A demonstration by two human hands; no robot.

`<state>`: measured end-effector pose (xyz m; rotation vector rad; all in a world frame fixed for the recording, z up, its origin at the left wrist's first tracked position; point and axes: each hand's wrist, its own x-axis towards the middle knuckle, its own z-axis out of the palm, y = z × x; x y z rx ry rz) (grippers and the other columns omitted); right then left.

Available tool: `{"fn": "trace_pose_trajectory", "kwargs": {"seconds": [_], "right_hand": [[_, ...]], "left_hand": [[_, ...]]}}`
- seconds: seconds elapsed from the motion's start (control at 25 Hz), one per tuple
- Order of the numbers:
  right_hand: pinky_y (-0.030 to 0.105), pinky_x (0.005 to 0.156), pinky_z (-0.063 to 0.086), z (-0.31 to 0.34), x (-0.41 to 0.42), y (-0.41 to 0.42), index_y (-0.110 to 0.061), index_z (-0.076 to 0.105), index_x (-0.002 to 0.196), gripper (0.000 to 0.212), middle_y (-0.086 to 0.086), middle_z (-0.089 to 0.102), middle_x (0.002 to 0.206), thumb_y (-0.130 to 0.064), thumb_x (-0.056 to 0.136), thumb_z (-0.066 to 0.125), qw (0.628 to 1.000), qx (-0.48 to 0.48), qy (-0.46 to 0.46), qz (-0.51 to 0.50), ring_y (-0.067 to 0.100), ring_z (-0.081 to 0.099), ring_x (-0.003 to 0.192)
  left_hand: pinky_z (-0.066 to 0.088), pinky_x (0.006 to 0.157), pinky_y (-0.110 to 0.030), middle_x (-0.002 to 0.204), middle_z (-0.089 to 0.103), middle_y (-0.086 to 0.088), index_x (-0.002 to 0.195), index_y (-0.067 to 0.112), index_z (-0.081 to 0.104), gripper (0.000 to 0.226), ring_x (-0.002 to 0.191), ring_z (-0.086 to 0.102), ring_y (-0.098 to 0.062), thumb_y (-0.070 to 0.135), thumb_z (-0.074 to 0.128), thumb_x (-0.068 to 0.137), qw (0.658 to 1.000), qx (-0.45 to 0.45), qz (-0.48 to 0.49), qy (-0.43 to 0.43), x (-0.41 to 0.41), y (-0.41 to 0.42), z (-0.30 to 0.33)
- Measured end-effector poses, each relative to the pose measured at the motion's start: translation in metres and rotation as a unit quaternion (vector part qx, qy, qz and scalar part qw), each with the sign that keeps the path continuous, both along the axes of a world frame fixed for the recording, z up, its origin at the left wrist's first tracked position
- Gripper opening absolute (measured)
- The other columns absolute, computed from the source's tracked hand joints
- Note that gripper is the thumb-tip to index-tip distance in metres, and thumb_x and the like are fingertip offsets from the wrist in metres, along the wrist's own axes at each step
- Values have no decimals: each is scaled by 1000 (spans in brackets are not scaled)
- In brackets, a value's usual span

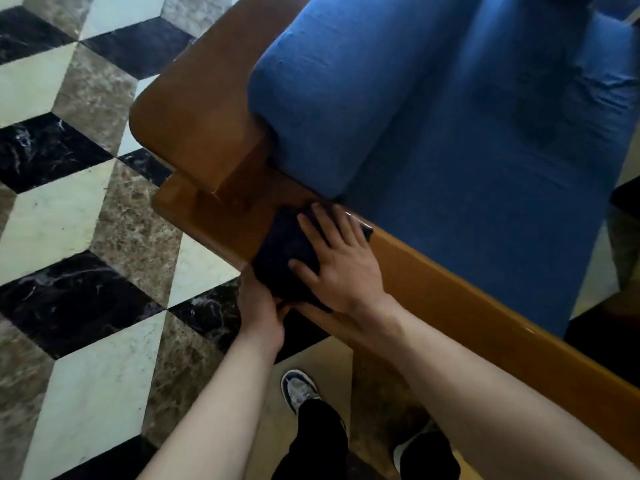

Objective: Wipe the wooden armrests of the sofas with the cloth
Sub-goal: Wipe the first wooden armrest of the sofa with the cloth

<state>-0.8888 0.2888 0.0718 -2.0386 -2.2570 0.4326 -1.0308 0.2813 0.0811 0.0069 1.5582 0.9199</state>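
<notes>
A dark cloth (284, 251) lies draped over the brown wooden armrest (450, 299) of a blue-cushioned sofa (450, 116). My right hand (341, 261) presses flat on top of the cloth, fingers spread toward the cushion. My left hand (261, 306) grips the cloth's near edge where it hangs over the outer side of the armrest. The part of the cloth under my right palm is hidden.
The sofa's wooden backrest frame (197, 109) rises just left of the cloth, meeting the armrest at a corner. A marble floor (69, 237) in black, white and brown tiles spreads to the left. My feet in sneakers (299, 389) stand beside the armrest.
</notes>
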Motion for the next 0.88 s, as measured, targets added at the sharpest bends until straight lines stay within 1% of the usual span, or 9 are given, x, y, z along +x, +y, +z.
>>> {"fn": "trace_pose_trajectory", "kwargs": {"seconds": [0.08,0.2,0.32,0.4,0.48,0.56,0.68,0.8,0.88], "right_hand": [[46,128,7,1,48,-32,-32,14,163,82,1,15,172,-74,95,29,991,-30,-20,-127,27,8,158],[49,127,13,11,90,-81,-24,20,162,87,7,28,167,-75,92,26,967,-65,-46,-244,31,21,154],[55,127,0,11,68,-99,-25,9,164,87,9,5,173,-73,93,23,971,-72,-68,-219,40,-3,157],[58,125,-9,6,29,-84,-27,6,163,87,8,-6,172,-73,93,30,982,-66,-37,-170,44,-16,155],[59,124,-9,1,-12,-65,-27,9,164,91,8,-7,172,-73,91,41,995,-48,-12,-91,45,-21,153],[59,125,-4,-3,-24,-59,-25,11,164,86,9,-3,172,-63,95,47,999,-29,-10,-37,46,-16,154],[51,127,-4,-8,3,-96,-27,5,164,74,7,-4,173,-40,103,45,1000,-8,-2,16,40,-13,156],[47,127,-9,-11,59,-161,-30,-1,163,89,4,-10,172,-35,98,58,1000,1,18,-23,35,-16,156],[45,126,-12,-10,111,-217,-31,1,163,90,3,-6,173,-33,96,60,999,2,16,-45,35,-12,157]], "left_hand": [[55,86,-42,127,70,-4,119,30,64,39,103,68,-28,56,41,100,999,-36,-5,3,23,-11,-1],[55,92,-46,128,66,-7,136,20,54,58,101,68,-29,61,50,96,998,-52,-16,21,42,-35,4],[57,91,-46,121,71,-9,133,16,56,58,103,71,-29,60,55,95,997,-41,-58,18,39,-56,2],[55,89,-42,118,73,-11,127,15,63,48,96,71,-26,53,52,99,995,-32,-88,23,32,-66,1],[51,77,-36,104,73,-11,105,18,69,40,83,67,-22,49,43,103,996,-17,-90,17,19,-70,5],[49,71,-34,87,69,-5,87,21,64,41,78,63,-21,49,38,104,996,-11,-82,12,15,-73,9],[52,88,-43,104,73,-8,108,22,67,36,97,68,-27,41,37,106,992,-30,-112,46,45,-93,15],[53,83,-44,104,73,-14,115,13,68,33,95,68,-33,26,42,100,985,-55,-139,88,105,-134,10],[56,71,-39,96,74,-16,113,5,68,35,83,70,-32,21,44,94,975,-74,-174,112,155,-177,6]]}}
